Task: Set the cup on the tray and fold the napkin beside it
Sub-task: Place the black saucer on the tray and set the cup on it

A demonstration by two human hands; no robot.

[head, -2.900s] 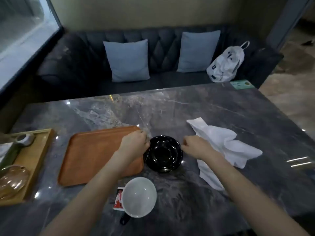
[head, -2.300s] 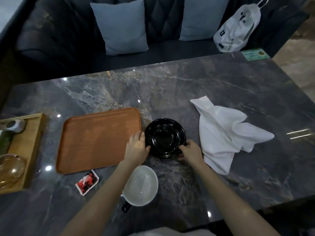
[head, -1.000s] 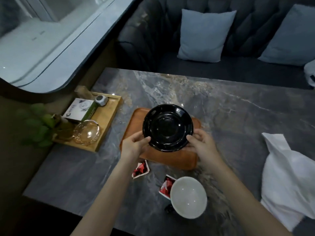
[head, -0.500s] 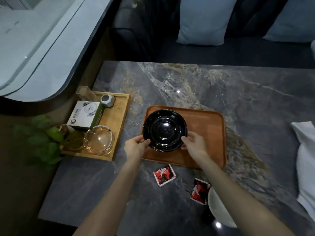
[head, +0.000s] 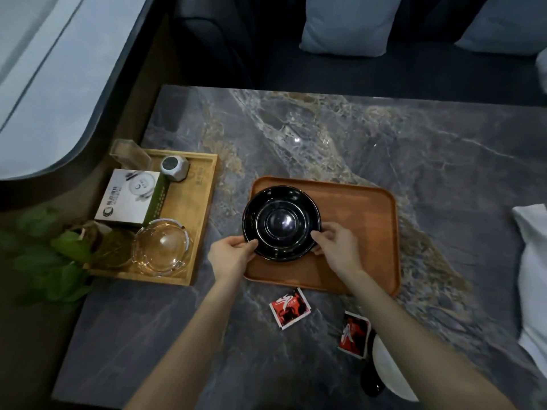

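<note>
Hands grip a black saucer (head: 281,221) by its near rim, the left hand (head: 232,257) pinching its left edge and the right hand (head: 337,247) pinching its right edge, over the left part of the orange tray (head: 364,232) on the grey marble worktop (head: 384,137). Whether the saucer touches the tray is unclear. The white cup (head: 387,371) sits off the tray at the near right, partly hidden by the right forearm. The white napkin (head: 532,273) lies crumpled at the right edge. Two red sachets (head: 290,308) lie near the tray's front edge. A wooden tray (head: 204,202) stands to the left.
</note>
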